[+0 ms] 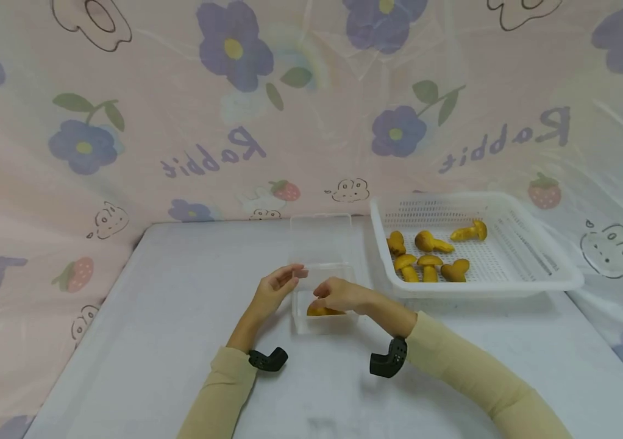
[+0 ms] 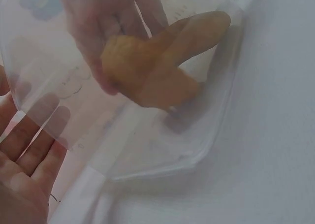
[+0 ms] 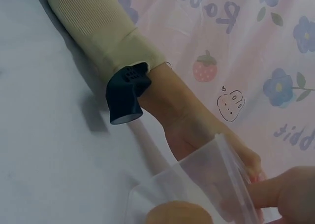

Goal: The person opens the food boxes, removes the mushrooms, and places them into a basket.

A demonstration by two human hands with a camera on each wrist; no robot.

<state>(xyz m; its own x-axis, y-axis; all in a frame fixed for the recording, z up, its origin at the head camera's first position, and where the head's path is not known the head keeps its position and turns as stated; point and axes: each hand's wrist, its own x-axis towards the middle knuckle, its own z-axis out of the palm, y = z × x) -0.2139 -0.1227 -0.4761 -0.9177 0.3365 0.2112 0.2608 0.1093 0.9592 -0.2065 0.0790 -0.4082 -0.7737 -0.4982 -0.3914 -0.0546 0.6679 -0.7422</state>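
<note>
A clear plastic box (image 1: 325, 326) stands on the table with its lid (image 1: 320, 238) folded back. Inside lies at least one yellow-brown mushroom (image 1: 322, 311), also visible through the wall as a mushroom shape (image 2: 147, 69). My right hand (image 1: 341, 295) is inside the box's opening, bent over the mushroom, fingers loosely bent. From the right wrist, a finger appears apart from the mushroom (image 3: 179, 213). Beside the box's left wall is my left hand (image 1: 272, 292), its fingers (image 2: 37, 147) extended along the plastic; whether they touch it is hard to tell.
A white perforated basket (image 1: 531, 285) at the right holds several yellow mushrooms (image 1: 429, 266). A white cloth covers the table (image 1: 180, 317). A pink printed curtain (image 1: 311, 110) hangs behind it. Each wrist carries a black camera (image 1: 388, 358).
</note>
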